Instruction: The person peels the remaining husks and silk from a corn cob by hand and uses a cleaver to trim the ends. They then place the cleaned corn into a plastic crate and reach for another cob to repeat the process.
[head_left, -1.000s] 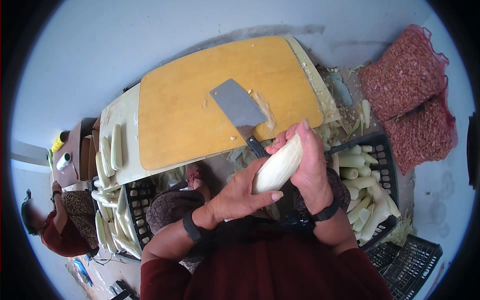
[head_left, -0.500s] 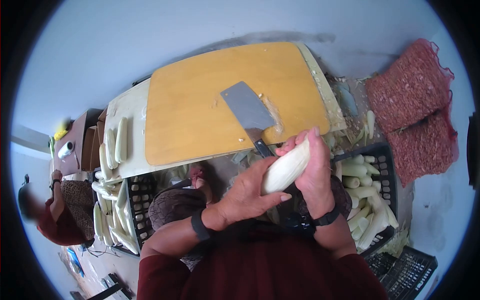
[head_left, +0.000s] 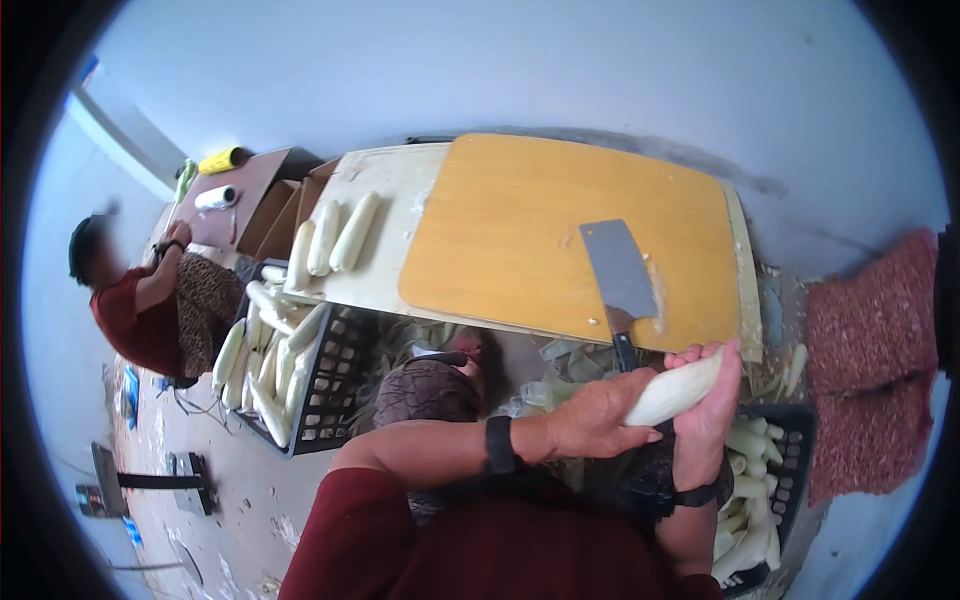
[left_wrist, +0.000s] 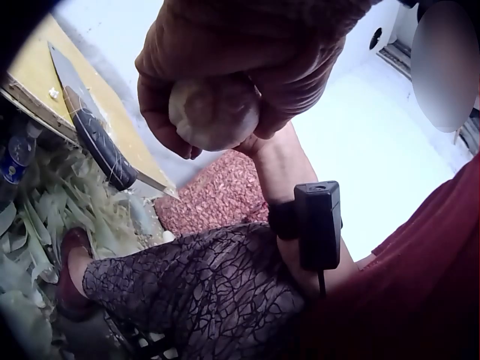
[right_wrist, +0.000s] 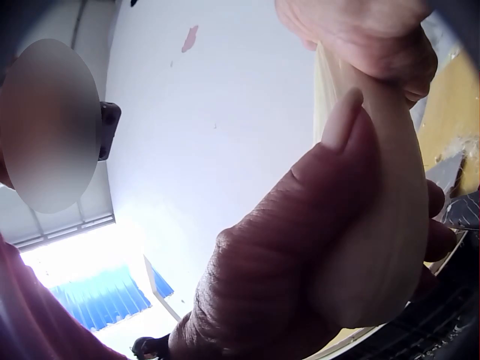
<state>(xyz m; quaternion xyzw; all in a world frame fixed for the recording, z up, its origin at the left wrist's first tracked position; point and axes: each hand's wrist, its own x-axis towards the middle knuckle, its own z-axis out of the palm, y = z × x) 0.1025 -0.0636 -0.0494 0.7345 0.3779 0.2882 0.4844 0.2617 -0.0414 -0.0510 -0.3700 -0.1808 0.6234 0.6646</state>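
Both hands hold one ear of corn [head_left: 680,390] wrapped in pale, thin husk, just off the near edge of the board. My left hand [head_left: 590,420] grips the thick end, its thumb laid along the near side; the left wrist view shows the rounded butt of the ear [left_wrist: 214,112] between the fingers. Around the other end my right hand [head_left: 712,415] is wrapped, covering the tip. In the right wrist view, the left thumb [right_wrist: 341,142] presses along the husk. A cleaver [head_left: 620,270] lies on the yellow board [head_left: 540,220], its black handle [head_left: 624,350] pointing toward me.
Black crates of pale ears stand at left [head_left: 325,390] and right [head_left: 795,480]. Three ears [head_left: 325,238] lie on the table's left. Husks [left_wrist: 45,217] litter the floor beneath. Red mesh sacks [head_left: 870,360] lean at right; another person [head_left: 145,300] sits far left.
The head view has swung left, so the table and hands appear farther right. Both hands keep hold of the same ear. The seated person's hands have come together.
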